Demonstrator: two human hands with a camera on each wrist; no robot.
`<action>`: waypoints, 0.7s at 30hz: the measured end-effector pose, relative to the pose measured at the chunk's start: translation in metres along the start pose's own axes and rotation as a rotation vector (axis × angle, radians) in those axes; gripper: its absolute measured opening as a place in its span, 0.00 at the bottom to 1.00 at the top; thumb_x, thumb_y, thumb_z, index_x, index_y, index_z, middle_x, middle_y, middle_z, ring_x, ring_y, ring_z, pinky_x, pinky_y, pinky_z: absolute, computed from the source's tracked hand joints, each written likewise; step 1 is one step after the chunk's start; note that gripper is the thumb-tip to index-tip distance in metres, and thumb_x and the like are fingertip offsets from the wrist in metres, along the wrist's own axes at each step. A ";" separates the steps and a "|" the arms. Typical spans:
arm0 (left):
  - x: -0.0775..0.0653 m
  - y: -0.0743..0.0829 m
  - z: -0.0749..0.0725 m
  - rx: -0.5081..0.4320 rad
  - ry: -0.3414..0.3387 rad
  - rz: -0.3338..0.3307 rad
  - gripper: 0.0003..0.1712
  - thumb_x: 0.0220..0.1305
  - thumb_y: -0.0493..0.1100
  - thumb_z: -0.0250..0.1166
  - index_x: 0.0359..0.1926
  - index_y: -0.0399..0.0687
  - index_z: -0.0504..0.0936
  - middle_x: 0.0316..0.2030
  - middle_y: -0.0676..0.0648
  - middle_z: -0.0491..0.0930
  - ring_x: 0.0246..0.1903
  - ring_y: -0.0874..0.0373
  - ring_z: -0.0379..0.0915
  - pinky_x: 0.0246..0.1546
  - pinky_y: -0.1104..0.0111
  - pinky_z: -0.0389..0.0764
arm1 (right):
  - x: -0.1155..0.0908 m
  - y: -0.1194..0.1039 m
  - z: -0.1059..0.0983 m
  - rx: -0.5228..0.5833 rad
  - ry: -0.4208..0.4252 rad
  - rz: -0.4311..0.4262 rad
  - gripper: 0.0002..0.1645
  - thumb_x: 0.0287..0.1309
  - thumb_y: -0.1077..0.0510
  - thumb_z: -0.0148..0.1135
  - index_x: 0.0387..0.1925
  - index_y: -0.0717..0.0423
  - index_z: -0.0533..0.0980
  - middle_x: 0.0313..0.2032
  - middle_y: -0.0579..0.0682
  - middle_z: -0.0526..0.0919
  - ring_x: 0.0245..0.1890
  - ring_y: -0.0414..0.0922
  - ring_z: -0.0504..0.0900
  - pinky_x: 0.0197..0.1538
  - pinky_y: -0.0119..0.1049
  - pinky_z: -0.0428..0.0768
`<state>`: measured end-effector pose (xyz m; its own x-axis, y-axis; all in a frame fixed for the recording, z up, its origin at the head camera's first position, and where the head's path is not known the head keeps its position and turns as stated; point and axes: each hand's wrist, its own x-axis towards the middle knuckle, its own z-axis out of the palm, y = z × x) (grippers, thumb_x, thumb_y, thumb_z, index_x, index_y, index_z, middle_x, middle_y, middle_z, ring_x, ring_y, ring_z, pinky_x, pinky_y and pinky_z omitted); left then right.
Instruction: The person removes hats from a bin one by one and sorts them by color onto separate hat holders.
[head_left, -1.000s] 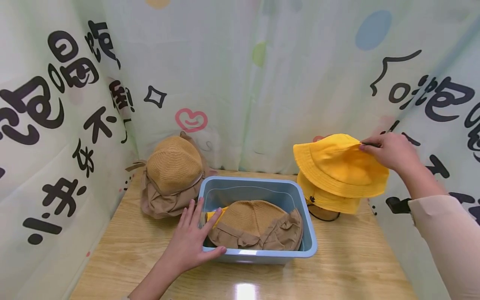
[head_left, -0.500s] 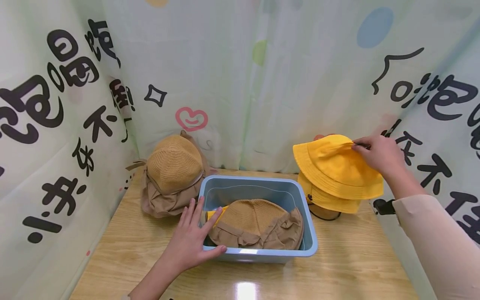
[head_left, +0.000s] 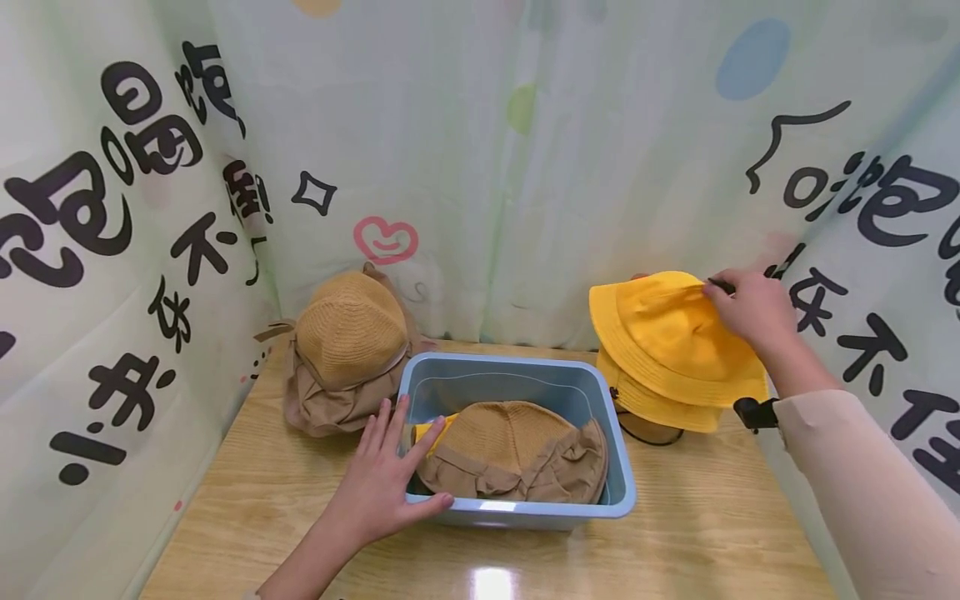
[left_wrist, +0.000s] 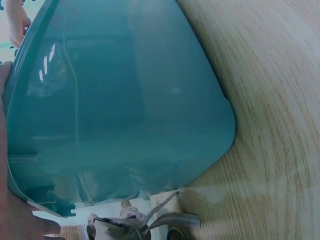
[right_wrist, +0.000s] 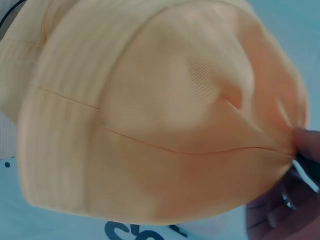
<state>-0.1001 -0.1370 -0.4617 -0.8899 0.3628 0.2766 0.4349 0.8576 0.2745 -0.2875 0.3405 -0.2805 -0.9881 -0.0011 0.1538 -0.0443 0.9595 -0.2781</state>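
At the right, my right hand [head_left: 757, 307] pinches the crown of a yellow bucket hat [head_left: 675, 333]. In the right wrist view the pinched cloth of this bucket hat [right_wrist: 165, 110] bunches at the fingertips. Just below it sits another yellow hat [head_left: 667, 410], partly covered. My left hand [head_left: 384, 479] lies spread over the near left corner of a blue plastic bin [head_left: 517, 362], fingers straight on its rim. Inside the bin is a folded straw sun hat [head_left: 510, 446] with a brown cloth brim; a bit of yellow cloth [head_left: 442, 429] shows beside it.
Left of the bin, on the wooden table [head_left: 247, 517], stands a tan straw hat [head_left: 348, 333] with a brown ruffled brim. A black cord [head_left: 652, 439] hangs below the yellow hats. Printed curtains [head_left: 465, 150] enclose the back and sides.
The right hand has shifted slightly left with the yellow bucket hat's crown, and the hat sits a little lower and further left. The left hand keeps its place on the bin.
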 end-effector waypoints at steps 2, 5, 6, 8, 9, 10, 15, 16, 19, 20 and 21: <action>-0.001 0.000 -0.001 0.000 0.002 -0.002 0.54 0.57 0.80 0.56 0.79 0.73 0.47 0.77 0.32 0.41 0.75 0.29 0.38 0.72 0.42 0.50 | 0.001 -0.001 0.005 0.003 -0.043 -0.006 0.29 0.73 0.44 0.49 0.57 0.64 0.75 0.52 0.72 0.77 0.48 0.68 0.71 0.50 0.64 0.71; -0.002 0.000 -0.002 0.003 0.005 -0.002 0.54 0.57 0.80 0.56 0.78 0.73 0.47 0.77 0.32 0.41 0.75 0.29 0.39 0.72 0.42 0.50 | 0.001 -0.001 0.011 -0.012 -0.065 -0.006 0.26 0.72 0.46 0.52 0.56 0.63 0.76 0.52 0.71 0.78 0.49 0.68 0.72 0.50 0.64 0.71; -0.002 0.000 -0.002 0.004 0.006 -0.001 0.54 0.57 0.80 0.56 0.79 0.73 0.48 0.77 0.32 0.41 0.75 0.29 0.40 0.72 0.42 0.50 | 0.000 -0.001 0.012 -0.012 -0.061 -0.001 0.25 0.72 0.46 0.52 0.56 0.62 0.77 0.52 0.70 0.78 0.48 0.68 0.72 0.49 0.63 0.71; -0.001 0.001 -0.002 0.003 0.005 0.000 0.54 0.57 0.80 0.55 0.78 0.73 0.47 0.78 0.32 0.41 0.75 0.29 0.40 0.72 0.42 0.50 | 0.000 -0.001 0.011 -0.004 -0.043 -0.001 0.26 0.73 0.46 0.51 0.56 0.63 0.77 0.52 0.71 0.78 0.49 0.69 0.72 0.48 0.63 0.70; -0.001 0.001 -0.002 0.002 0.003 0.000 0.53 0.57 0.80 0.55 0.78 0.73 0.47 0.78 0.32 0.41 0.75 0.29 0.40 0.72 0.42 0.50 | 0.000 -0.002 0.009 0.008 -0.037 -0.001 0.27 0.73 0.45 0.50 0.56 0.64 0.76 0.52 0.72 0.77 0.49 0.69 0.71 0.48 0.63 0.70; -0.001 0.001 -0.002 0.000 -0.001 -0.001 0.53 0.57 0.80 0.55 0.78 0.73 0.47 0.78 0.32 0.41 0.75 0.29 0.39 0.72 0.42 0.50 | -0.001 -0.002 0.008 0.021 -0.032 -0.002 0.28 0.73 0.45 0.49 0.56 0.65 0.76 0.52 0.72 0.77 0.49 0.69 0.71 0.48 0.63 0.70; -0.001 0.001 -0.002 -0.002 -0.007 -0.008 0.54 0.57 0.80 0.56 0.78 0.73 0.47 0.78 0.32 0.41 0.75 0.29 0.39 0.72 0.42 0.49 | -0.002 -0.003 0.008 0.058 -0.059 -0.009 0.32 0.73 0.42 0.49 0.57 0.69 0.74 0.51 0.73 0.76 0.48 0.68 0.72 0.50 0.63 0.71; -0.001 0.001 -0.002 -0.003 -0.006 -0.009 0.54 0.57 0.80 0.56 0.78 0.73 0.47 0.77 0.32 0.41 0.75 0.29 0.39 0.73 0.42 0.49 | -0.003 -0.002 0.011 0.056 -0.066 -0.014 0.32 0.73 0.43 0.50 0.57 0.69 0.74 0.51 0.73 0.76 0.47 0.67 0.72 0.49 0.63 0.72; -0.001 0.001 -0.001 0.000 0.004 -0.008 0.54 0.57 0.80 0.56 0.78 0.74 0.47 0.77 0.32 0.41 0.75 0.29 0.39 0.73 0.42 0.49 | -0.005 0.002 0.022 0.053 -0.064 -0.020 0.31 0.72 0.43 0.52 0.56 0.68 0.74 0.50 0.73 0.77 0.45 0.66 0.73 0.46 0.60 0.73; -0.001 0.001 -0.001 -0.001 0.005 -0.006 0.54 0.57 0.80 0.56 0.78 0.74 0.47 0.77 0.32 0.41 0.75 0.29 0.40 0.72 0.42 0.50 | -0.006 0.003 0.025 0.047 -0.050 -0.019 0.31 0.72 0.43 0.52 0.56 0.68 0.75 0.50 0.73 0.77 0.45 0.66 0.73 0.45 0.59 0.73; -0.001 0.001 -0.001 -0.002 0.004 -0.005 0.54 0.57 0.80 0.56 0.79 0.74 0.46 0.77 0.32 0.41 0.75 0.29 0.39 0.73 0.42 0.50 | -0.008 0.003 0.027 0.037 -0.025 -0.018 0.30 0.72 0.43 0.52 0.55 0.66 0.76 0.49 0.72 0.78 0.44 0.66 0.74 0.43 0.58 0.73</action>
<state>-0.0986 -0.1364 -0.4606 -0.8913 0.3573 0.2793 0.4311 0.8587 0.2773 -0.2839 0.3356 -0.3077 -0.9904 -0.0261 0.1355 -0.0675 0.9482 -0.3105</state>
